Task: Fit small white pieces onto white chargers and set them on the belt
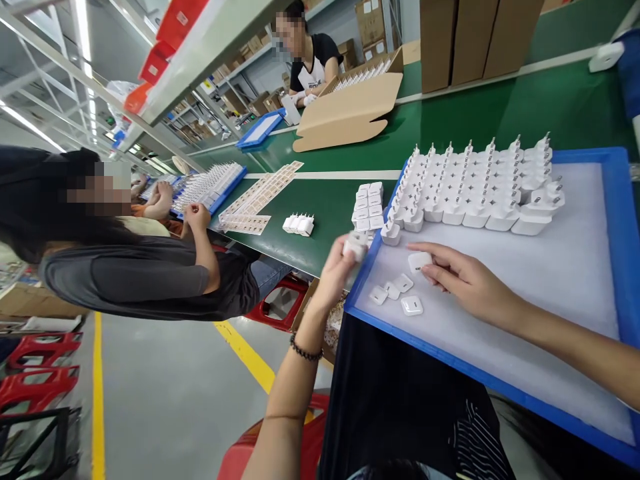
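My left hand (334, 277), with a dark bead bracelet on its wrist, is closed around a white plug charger (355, 245) beside the left rim of the blue tray (611, 220). Between the thumb and fingers of my right hand (463, 280), above the tray's pale base, is a small white charger cap (419, 261) with a dark slot. Several loose caps (412, 306) lie below it. Rows of white plug chargers (467, 180) stand in the tray with their pins up. More white charger bodies (369, 200) sit just outside its left rim.
Along the green bench (333, 190) are a small group of chargers (299, 225), sticker sheets (265, 197) and an open cardboard box (350, 107). Tall brown cartons (477, 43) stand behind the tray. One person (145, 247) sits at left, another (313, 60) works across the bench.
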`<move>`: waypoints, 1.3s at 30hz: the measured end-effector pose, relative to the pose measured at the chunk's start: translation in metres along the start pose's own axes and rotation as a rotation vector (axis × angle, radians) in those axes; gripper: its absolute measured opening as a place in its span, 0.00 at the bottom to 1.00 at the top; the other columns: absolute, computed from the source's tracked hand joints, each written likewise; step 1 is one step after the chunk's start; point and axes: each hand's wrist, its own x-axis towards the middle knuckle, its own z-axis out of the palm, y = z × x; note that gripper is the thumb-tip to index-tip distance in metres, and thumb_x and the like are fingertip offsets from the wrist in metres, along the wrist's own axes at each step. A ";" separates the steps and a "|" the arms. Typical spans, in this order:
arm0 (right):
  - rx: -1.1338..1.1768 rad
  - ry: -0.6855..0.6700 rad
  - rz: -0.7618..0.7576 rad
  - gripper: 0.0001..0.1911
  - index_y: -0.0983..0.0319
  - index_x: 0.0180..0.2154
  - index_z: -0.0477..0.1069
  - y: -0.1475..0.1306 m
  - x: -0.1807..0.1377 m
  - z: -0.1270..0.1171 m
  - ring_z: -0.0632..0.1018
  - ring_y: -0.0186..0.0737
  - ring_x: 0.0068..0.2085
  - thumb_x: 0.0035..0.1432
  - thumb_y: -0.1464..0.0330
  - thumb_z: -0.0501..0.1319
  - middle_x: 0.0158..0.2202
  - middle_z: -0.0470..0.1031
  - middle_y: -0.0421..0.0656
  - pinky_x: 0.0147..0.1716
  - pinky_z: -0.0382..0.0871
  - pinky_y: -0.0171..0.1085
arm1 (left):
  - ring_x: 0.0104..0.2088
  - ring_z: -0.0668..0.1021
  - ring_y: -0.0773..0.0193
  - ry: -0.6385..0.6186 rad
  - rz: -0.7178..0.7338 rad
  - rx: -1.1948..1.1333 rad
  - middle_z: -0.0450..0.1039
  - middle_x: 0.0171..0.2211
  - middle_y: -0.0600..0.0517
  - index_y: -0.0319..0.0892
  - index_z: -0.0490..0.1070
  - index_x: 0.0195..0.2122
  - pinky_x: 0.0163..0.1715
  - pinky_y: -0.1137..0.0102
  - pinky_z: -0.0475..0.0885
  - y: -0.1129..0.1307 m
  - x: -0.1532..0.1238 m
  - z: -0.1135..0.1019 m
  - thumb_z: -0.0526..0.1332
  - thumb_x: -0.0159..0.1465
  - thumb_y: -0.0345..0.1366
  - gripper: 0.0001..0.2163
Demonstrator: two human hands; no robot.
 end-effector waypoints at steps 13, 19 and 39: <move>0.458 -0.229 0.210 0.23 0.58 0.46 0.71 -0.020 -0.011 0.007 0.70 0.28 0.16 0.57 0.54 0.74 0.23 0.78 0.35 0.17 0.64 0.31 | 0.42 0.72 0.56 -0.277 -0.097 -0.506 0.72 0.42 0.49 0.47 0.76 0.46 0.47 0.63 0.69 0.017 -0.046 0.052 0.70 0.56 0.62 0.26; 0.437 -0.232 0.254 0.18 0.58 0.43 0.73 -0.024 -0.011 0.007 0.72 0.30 0.15 0.56 0.59 0.74 0.23 0.80 0.36 0.16 0.67 0.31 | 0.43 0.73 0.54 -0.339 -0.116 -0.470 0.73 0.43 0.48 0.46 0.75 0.47 0.49 0.61 0.69 0.018 -0.044 0.052 0.69 0.56 0.63 0.28; 0.338 -0.219 0.326 0.18 0.61 0.44 0.75 -0.023 -0.012 0.004 0.74 0.30 0.16 0.56 0.60 0.74 0.22 0.80 0.38 0.17 0.67 0.29 | 0.42 0.71 0.59 -0.432 -0.101 -0.467 0.71 0.42 0.49 0.42 0.74 0.48 0.45 0.68 0.67 0.028 -0.041 0.049 0.71 0.59 0.56 0.26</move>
